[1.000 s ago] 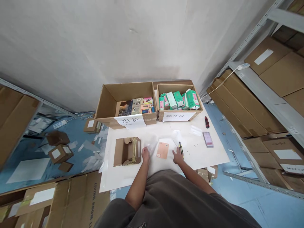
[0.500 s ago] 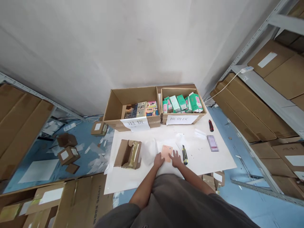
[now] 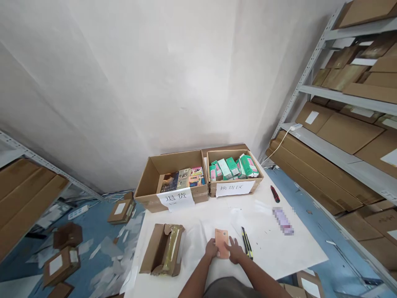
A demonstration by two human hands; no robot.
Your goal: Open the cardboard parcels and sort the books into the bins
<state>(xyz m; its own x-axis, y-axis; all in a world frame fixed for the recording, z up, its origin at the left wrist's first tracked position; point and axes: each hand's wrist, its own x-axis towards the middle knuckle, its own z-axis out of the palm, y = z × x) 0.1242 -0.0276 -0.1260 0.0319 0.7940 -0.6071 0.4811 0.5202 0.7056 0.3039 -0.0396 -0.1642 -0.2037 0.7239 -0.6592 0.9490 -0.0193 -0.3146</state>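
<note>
A flat salmon-orange item (image 3: 221, 242) with a small printed patch near its upper right corner lies before me on the white table; I cannot tell whether it is a book or a thin box. My left hand (image 3: 211, 249) is closed at its left edge, thumb over the top face. My right hand (image 3: 235, 251) rests at the right edge with fingers spread and the thumb touching the item. A yellow-black utility knife (image 3: 247, 243) lies just right of that hand. To the left are clear plastic wrapping (image 3: 194, 238) and an opened brown carton (image 3: 166, 250).
At the table's back stand a carton of books (image 3: 172, 200) and a carton of green-white boxes (image 3: 235, 188), both with paper labels. A red knife (image 3: 275, 193) and a blurred purple item (image 3: 283, 221) lie right. Shelves of cartons (image 3: 350, 128) flank the table; scraps litter the floor.
My view has tilted upward, so the table sits lower and more of the wall and right shelves shows. Both hands stay at the salmon-orange item.
</note>
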